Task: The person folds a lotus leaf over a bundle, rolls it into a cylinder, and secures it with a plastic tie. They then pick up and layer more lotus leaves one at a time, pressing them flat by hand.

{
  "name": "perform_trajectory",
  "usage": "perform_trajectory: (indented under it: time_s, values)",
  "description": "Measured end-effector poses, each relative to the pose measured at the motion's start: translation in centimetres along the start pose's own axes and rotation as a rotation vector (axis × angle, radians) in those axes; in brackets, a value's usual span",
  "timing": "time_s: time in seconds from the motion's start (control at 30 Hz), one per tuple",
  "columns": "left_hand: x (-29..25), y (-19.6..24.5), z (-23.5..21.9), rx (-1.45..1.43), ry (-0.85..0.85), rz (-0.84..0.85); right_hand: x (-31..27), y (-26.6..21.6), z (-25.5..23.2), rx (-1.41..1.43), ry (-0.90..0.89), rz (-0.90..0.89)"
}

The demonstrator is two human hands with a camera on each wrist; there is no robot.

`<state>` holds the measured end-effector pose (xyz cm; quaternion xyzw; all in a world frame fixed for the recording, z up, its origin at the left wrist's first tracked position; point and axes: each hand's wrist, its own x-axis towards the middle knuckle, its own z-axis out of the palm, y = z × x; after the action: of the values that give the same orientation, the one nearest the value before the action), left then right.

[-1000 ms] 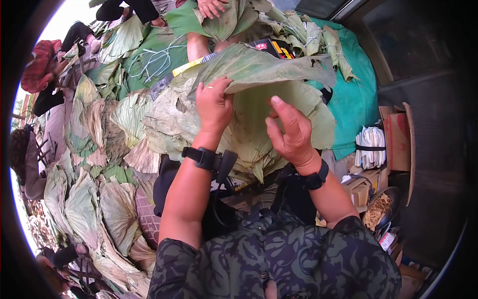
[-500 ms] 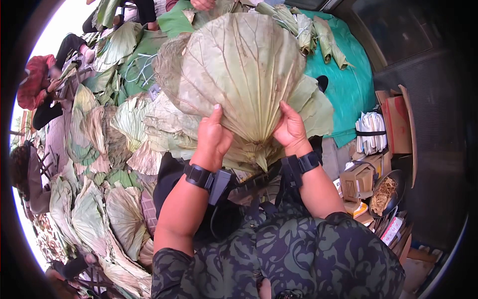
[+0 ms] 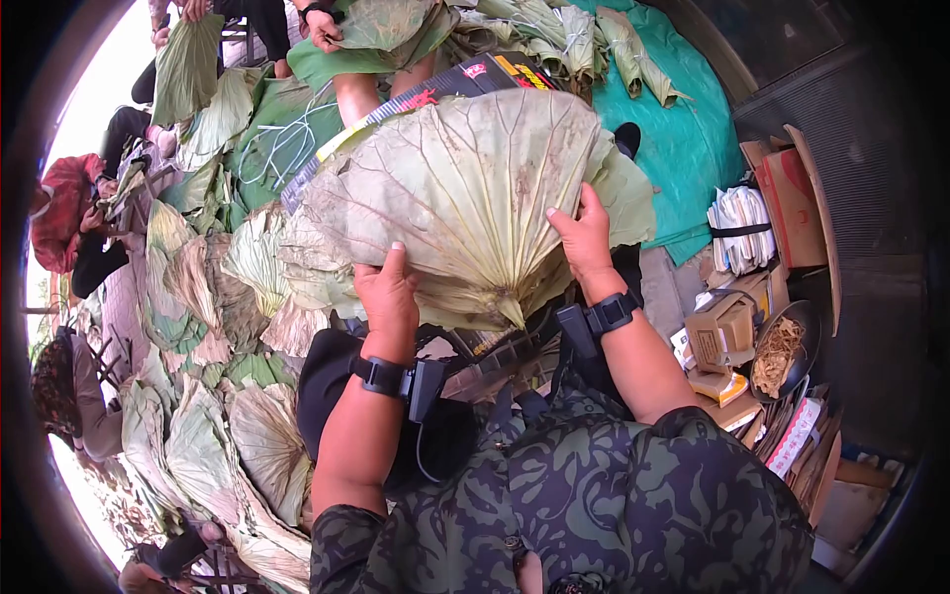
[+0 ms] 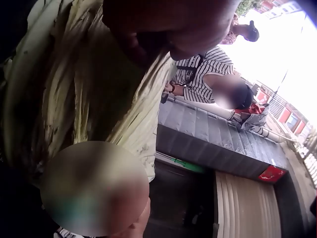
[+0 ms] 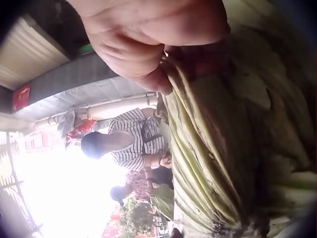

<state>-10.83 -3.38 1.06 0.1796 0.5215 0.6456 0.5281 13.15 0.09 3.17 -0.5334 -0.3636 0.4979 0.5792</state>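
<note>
A large dried lotus leaf [image 3: 475, 188], pale green with ribs fanning out from its stem end, spreads in front of me over more leaves. My left hand [image 3: 388, 297] pinches its near left edge, the thumb lying on top. On the other side my right hand [image 3: 586, 238] grips the right edge between thumb and fingers. The ribbed folds of the leaf [image 5: 208, 163] run down from the right thumb in the right wrist view. In the left wrist view the left hand [image 4: 173, 25] holds a creased edge, its fingertips dark in shadow.
Beyond the leaf lies a printed black box [image 3: 495, 74]. Flattened leaves [image 3: 188, 426] cover the ground at left, with white string [image 3: 287, 139] on a green one. Rolled leaf bundles [image 3: 633, 59] rest on a teal sheet [image 3: 683, 148]. Cartons [image 3: 722, 327] and a pan [image 3: 792, 356] stand at right. Other people sit around.
First the leaf's far part was lifted by my left hand while the right hand was off it. Both hands then held it raised; now it has come down lower, over the other leaves.
</note>
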Motion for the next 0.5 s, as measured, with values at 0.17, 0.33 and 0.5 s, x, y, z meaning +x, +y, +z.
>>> perform_trajectory:
  time_s: [0.17,0.33,0.5]
  values:
    - [-0.6,0.4,0.2,0.129,0.122,-0.336,2.8,2.8,-1.6,-0.262,0.047,-0.007]
    - [-1.3,1.7,0.7,0.232,0.113,-0.327,3.3,5.8,-3.1,-0.320,0.215,0.004]
    - [0.6,2.3,-0.8,0.591,0.290,0.437,3.7,8.1,-3.7,-0.340,0.238,-0.042]
